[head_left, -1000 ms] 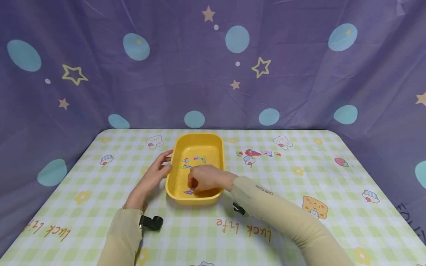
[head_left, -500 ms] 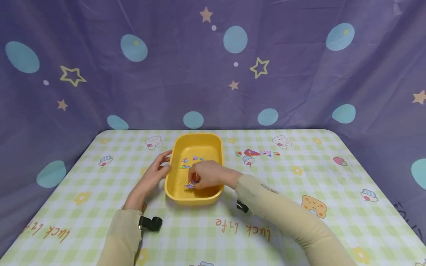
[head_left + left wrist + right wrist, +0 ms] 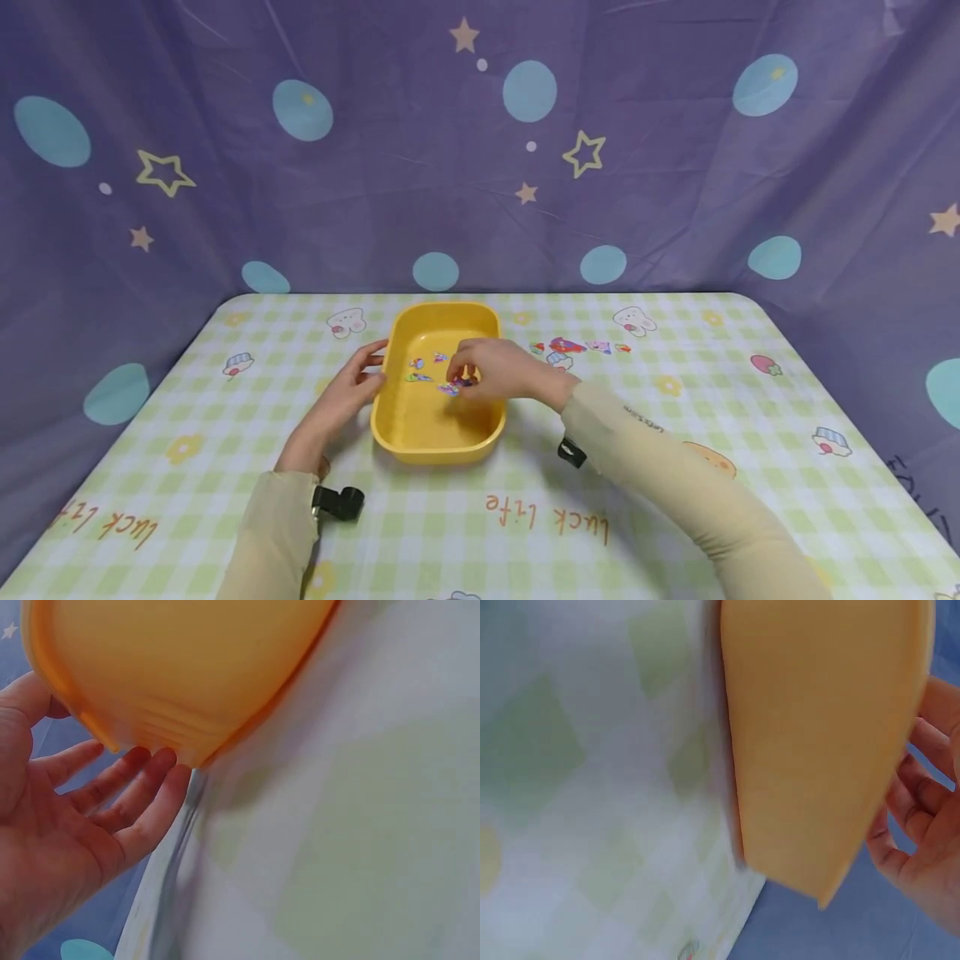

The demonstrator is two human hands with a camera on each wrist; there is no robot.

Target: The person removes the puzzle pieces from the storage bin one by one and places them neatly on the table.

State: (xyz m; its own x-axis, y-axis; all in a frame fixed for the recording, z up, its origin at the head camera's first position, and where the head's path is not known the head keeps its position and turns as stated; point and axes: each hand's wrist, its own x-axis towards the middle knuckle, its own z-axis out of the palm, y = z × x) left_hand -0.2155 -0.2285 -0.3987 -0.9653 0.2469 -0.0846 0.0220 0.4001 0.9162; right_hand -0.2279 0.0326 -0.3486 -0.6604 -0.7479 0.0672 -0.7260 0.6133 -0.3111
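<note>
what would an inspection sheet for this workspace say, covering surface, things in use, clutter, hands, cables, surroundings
surface: green-and-white checked cloth with cartoon prints
job's things: yellow tray with small colourful pieces inside; row of four pieces on the cloth, right of the tray
clutter: nothing seen
grippers: bare hands; left hand touches the tray's side, right hand appears to pinch a patterned piece inside it
cables: nothing seen
surroundings: purple backdrop with blue ovals and stars

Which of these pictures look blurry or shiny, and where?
Head view: fairly crisp, with a small glint inside the yellow tray; left wrist view: dim, the tablecloth blurry; right wrist view: also dim, the tablecloth soft, a shadow along the tray's base.
</note>
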